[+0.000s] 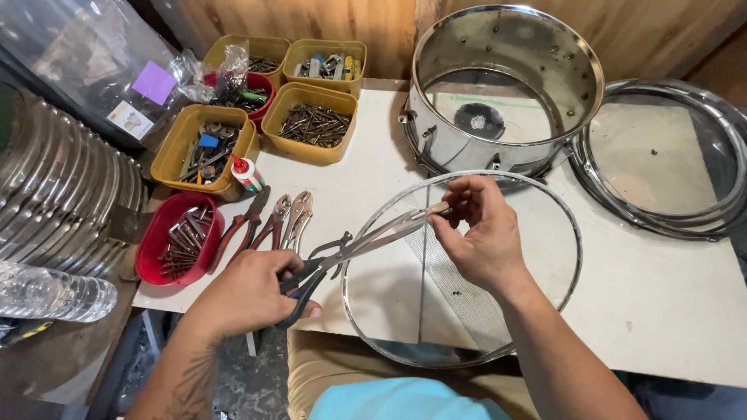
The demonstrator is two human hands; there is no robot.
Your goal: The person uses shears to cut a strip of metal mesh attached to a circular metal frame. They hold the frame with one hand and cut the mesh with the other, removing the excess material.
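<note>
The left hand (249,292) is gripping the handles of long-nosed pliers (354,247), fingers closed around them, while the right hand (478,233) is pinching a small part at the plier tips, above a clear drumhead (545,264) lying on the table (661,311). Squeezing unevenly could let the part slip and fall onto the drumhead.
</note>
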